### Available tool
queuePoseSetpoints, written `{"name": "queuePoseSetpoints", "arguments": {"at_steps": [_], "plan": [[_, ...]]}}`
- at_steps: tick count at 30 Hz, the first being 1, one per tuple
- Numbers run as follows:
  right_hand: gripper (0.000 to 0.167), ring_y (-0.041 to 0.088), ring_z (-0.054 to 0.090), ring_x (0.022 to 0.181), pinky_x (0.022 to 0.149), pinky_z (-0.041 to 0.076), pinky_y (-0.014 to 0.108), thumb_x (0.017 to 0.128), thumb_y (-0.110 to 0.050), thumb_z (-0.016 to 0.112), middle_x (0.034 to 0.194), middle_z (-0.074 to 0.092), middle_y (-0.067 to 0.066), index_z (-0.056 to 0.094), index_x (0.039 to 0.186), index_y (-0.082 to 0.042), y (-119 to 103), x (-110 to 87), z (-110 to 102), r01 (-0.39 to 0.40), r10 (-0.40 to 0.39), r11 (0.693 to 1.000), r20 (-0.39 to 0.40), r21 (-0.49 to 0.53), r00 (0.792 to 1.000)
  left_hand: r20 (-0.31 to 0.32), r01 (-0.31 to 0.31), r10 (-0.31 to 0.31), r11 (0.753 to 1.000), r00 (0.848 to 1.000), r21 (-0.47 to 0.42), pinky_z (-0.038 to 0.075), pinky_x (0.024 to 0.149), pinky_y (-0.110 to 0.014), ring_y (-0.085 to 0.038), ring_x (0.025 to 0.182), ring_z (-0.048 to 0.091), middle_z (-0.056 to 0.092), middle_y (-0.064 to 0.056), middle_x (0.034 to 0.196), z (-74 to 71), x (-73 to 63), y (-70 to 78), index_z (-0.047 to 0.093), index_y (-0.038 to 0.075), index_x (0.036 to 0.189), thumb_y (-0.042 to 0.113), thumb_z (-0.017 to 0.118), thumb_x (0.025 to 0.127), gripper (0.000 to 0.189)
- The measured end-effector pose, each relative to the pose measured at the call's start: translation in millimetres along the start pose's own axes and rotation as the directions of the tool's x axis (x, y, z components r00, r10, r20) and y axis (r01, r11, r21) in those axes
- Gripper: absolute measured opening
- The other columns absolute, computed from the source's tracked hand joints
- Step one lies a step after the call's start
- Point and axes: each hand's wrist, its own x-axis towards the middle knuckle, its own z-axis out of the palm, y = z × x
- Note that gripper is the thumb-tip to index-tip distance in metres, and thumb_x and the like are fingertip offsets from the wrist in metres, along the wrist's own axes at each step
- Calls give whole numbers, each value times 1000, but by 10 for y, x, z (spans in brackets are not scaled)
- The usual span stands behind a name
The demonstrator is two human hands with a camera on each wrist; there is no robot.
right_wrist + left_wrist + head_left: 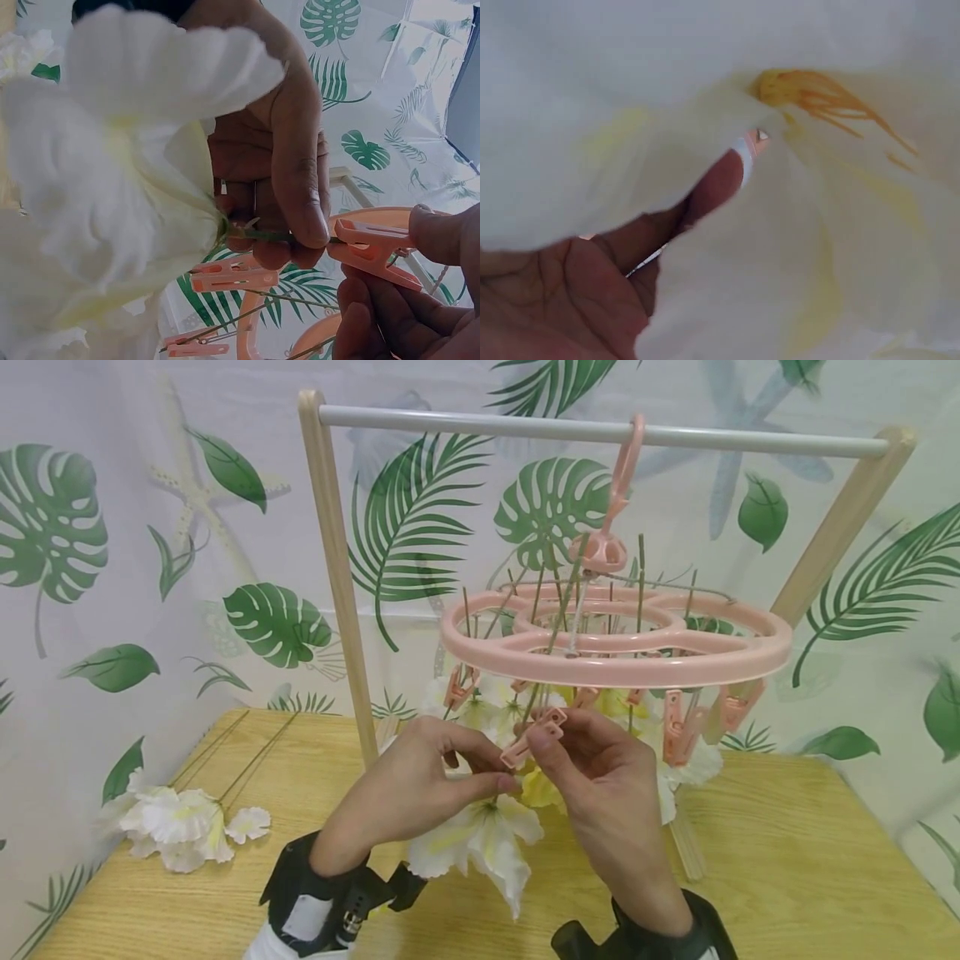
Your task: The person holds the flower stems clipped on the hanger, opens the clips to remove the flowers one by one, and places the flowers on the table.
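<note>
Here, white flower (480, 847) faces down, left hand (420, 785) pinching tilted stem (274, 236).

Left hand (405, 772): enters from lower left, back of hand mostly upward, fingers (476, 747) directed inward to the right. Thumb and index finger closed in a pinch, thumb lower. Left wrist (335, 853) below and left of the hand.

Right hand (611, 785): enters from lower right, slanted up and leftward. Thumb on near side, other fingers bent behind, pinch grip. Right wrist (663, 910) lower in head view than left. Hands close together. Left-wrist view: palm partly visible, remainder largely hidden.
</note>
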Motion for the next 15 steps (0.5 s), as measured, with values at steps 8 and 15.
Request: {"name": "queuePoseSetpoints", "arguments": {"at_steps": [8, 15], "plan": [[13, 25, 71, 97, 88, 57, 34, 97, 0, 66, 103, 71, 22, 66, 106, 9, 11, 9, -11, 6, -6, 1000, -6, 1, 1000, 7, -32, 32, 999, 999, -22, 52, 68, -29, -1, 75, 65, 75, 8, 84, 14, 5, -7, 79, 12, 94, 13, 75, 92, 4], [13, 25, 71, 97, 87, 57, 34, 97, 1, 66, 101, 72, 18, 66, 107, 9, 21, 12, -11, 10, -10, 1000, -3, 8, 1000, 13, -21, 22, 997, 1000, -76, 56, 64, -27, -3, 71, 66, 76, 1, 85, 28, 6, -4, 79, 7, 96, 10, 75, 92, 6]]}}
